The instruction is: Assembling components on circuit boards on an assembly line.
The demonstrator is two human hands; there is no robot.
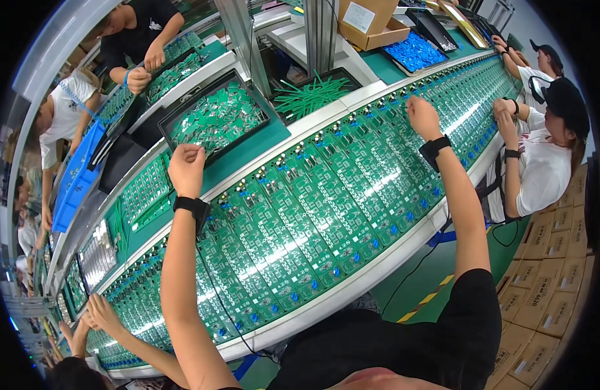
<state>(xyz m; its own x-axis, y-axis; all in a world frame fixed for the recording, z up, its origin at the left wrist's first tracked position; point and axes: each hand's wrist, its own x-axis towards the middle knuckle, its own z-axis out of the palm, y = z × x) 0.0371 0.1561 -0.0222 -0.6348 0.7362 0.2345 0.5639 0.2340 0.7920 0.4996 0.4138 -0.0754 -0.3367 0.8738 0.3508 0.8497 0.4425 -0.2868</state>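
Observation:
A long row of green circuit boards [300, 224] runs across in front of me, with blue parts along the near edge and black and yellowish parts along the far edge. My left hand [186, 170] is raised at the near corner of a black tray [164, 123] heaped with small green board pieces [222, 114]. Its thumb and fingertips are pinched together; anything between them is too small to make out. Over the far edge of the row, to the right, my right hand [423, 117] has its fingers curled closed, and their contents are hidden. Both wrists wear black bands.
Beyond the row are a tray of green strips [313, 96], a bin of blue parts [415, 52], a cardboard box [365, 26] and metal posts [242, 39]. Co-workers' hands [103, 315] work at lower left, others at right and across. Cartons [540, 286] stack at right.

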